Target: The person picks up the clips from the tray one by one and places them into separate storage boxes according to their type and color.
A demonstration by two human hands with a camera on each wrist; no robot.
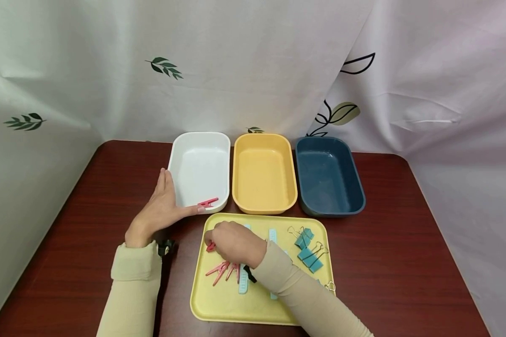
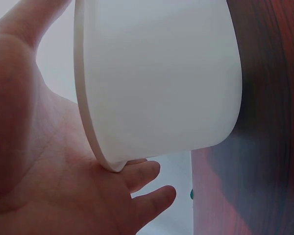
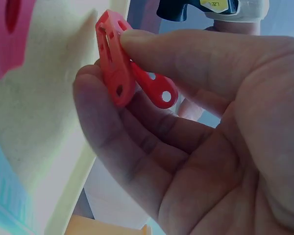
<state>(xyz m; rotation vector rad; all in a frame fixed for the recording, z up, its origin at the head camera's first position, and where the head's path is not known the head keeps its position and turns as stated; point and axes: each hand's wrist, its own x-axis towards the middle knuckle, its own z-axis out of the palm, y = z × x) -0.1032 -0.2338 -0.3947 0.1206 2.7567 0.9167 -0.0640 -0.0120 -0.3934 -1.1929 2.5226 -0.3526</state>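
Observation:
My right hand (image 1: 236, 242) pinches a red clothespin (image 3: 118, 63) between thumb and fingers, over the left part of the yellow tray (image 1: 223, 306). Below that hand, several pink clothespins (image 1: 219, 270) lie on the tray, beside light-blue clips (image 1: 243, 281) partly covered by the hand and arm. At the white bin (image 1: 199, 135), my left hand (image 1: 160, 208) rests against the near left corner, thumb stretched along the front rim and fingers straight along the side. Inside that bin, near its front, lies one pink clothespin (image 1: 208, 202).
A yellow bin (image 1: 264, 206) and a dark blue bin (image 1: 332, 211) stand in a row to the right of the white one. Teal binder clips (image 1: 310, 260) lie on the tray's right side. A patterned curtain (image 1: 236, 70) hangs behind the brown table (image 1: 405, 262).

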